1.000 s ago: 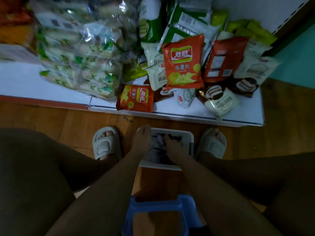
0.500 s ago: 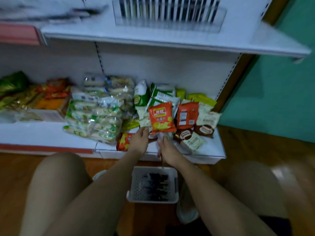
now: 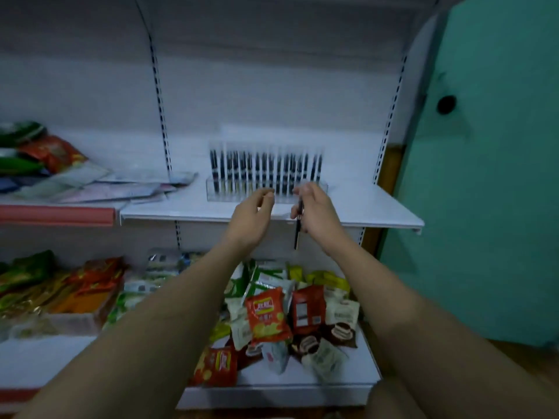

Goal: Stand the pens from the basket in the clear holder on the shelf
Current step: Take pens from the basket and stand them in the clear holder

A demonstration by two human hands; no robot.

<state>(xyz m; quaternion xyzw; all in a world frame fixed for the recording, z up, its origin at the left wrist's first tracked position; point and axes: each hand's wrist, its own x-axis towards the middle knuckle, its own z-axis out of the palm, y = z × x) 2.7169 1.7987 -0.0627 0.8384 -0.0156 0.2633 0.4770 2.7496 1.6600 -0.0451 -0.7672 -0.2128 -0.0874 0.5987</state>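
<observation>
You face a white shop rack beside a teal wall (image 3: 490, 176). Nearest you, the bottom shelf (image 3: 332, 379) carries a heap of snack packets (image 3: 266, 322). Above it, both your arms reach toward the middle shelf (image 3: 363, 207). Your left hand (image 3: 252, 211) holds nothing, its fingers loosely curled. Your right hand (image 3: 314, 208) grips a dark pen (image 3: 298, 234), which hangs point-down below the fist, in front of the shelf edge. Just behind your hands, the clear holder (image 3: 266, 192) stands on that shelf, with a row of upright pens (image 3: 263, 167) in it.
</observation>
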